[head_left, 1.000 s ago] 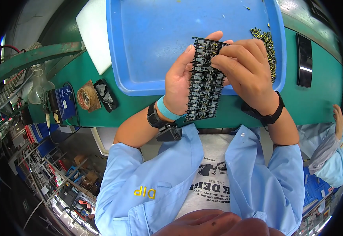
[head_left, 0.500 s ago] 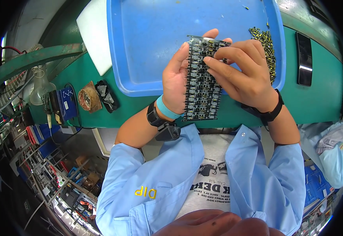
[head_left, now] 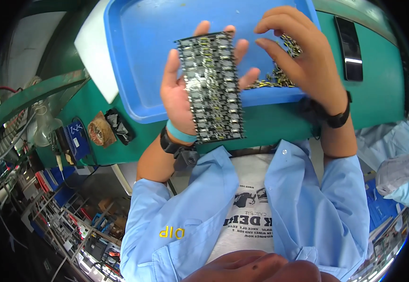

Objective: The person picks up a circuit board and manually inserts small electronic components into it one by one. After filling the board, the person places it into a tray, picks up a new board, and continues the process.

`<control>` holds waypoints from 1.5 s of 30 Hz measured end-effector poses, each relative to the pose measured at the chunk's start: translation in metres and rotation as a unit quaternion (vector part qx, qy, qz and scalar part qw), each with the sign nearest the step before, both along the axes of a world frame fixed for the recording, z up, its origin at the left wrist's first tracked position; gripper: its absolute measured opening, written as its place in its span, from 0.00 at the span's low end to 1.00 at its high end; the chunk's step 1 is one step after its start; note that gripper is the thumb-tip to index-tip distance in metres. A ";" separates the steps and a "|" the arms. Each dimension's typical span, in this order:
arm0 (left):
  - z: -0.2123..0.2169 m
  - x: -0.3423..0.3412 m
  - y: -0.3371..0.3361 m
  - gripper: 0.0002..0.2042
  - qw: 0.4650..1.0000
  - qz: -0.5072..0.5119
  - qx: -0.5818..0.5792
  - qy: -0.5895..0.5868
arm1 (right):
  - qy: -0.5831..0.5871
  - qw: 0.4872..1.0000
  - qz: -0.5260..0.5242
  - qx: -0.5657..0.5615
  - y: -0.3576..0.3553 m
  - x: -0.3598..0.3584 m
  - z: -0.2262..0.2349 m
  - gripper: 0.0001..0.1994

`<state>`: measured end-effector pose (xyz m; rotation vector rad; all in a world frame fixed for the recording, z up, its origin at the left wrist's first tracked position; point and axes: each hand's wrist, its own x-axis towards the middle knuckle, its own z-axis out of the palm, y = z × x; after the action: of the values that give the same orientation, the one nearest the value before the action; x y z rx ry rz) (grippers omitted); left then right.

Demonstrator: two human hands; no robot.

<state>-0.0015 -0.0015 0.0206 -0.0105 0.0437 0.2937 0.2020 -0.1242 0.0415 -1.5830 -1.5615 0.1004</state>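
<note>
My left hand [head_left: 177, 104] is closed round a panel of circuit boards [head_left: 212, 89], its thumb along one edge and its fingertips showing past the other. Rows of small silver and black parts cover the panel's face. To the right, apart from the panel, my right hand [head_left: 310, 58] hangs over the blue tray [head_left: 123, 96]. Its thumb and fingers are curved and spread, and nothing shows between them. Below and behind that hand lies a pile of small black and gold cylindrical components [head_left: 279, 77], partly hidden by it.
A black phone [head_left: 349, 49] rests on the green table [head_left: 376, 89] right of the tray. Left of it is a white foam sheet [head_left: 96, 56]. Farther left stand a round brown container [head_left: 101, 130], a crumpled black item [head_left: 119, 126] and a blue box [head_left: 77, 140].
My right hand has left the panel and moved up and right over the tray, its fingers parting. The panel has turned its face more fully into view. The whole view has shifted slightly.
</note>
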 end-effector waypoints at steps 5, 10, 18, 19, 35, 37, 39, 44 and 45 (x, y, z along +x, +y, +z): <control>-0.002 0.000 0.000 0.30 0.999 0.005 -0.014 0.036 | -0.129 0.969 -0.002 -0.211 -0.025 0.021 -0.007 0.10; -0.005 0.000 -0.001 0.30 0.999 -0.003 -0.005 0.048 | -0.151 0.951 0.007 -0.270 -0.027 0.015 -0.017 0.09; -0.004 0.000 -0.003 0.30 0.998 0.001 0.008 0.063 | 0.032 0.979 -0.015 -0.199 -0.012 0.010 0.002 0.06; -0.003 0.000 -0.003 0.30 0.998 0.004 0.010 0.063 | 0.032 0.980 -0.013 -0.197 -0.010 0.007 0.003 0.06; -0.001 0.001 -0.004 0.30 0.995 0.014 0.027 0.095 | 0.377 0.925 0.047 -0.030 0.005 -0.020 -0.007 0.08; -0.001 0.001 -0.004 0.30 0.995 0.013 0.033 0.099 | 0.388 0.919 0.044 -0.049 0.004 -0.020 -0.009 0.07; -0.001 0.000 -0.004 0.30 0.994 0.014 0.036 0.101 | 0.394 0.916 0.043 -0.057 0.004 -0.019 -0.010 0.07; -0.003 -0.002 -0.004 0.30 0.997 0.003 0.018 0.081 | 0.350 0.933 0.038 -0.076 0.004 -0.019 -0.010 0.07; -0.003 -0.001 -0.004 0.30 0.996 0.004 0.023 0.087 | 0.361 0.928 0.049 -0.081 0.004 -0.019 -0.009 0.07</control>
<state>-0.0026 -0.0059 0.0179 0.0602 0.2095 0.3034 0.1831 -0.1201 0.0329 -1.3589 -1.0556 0.7937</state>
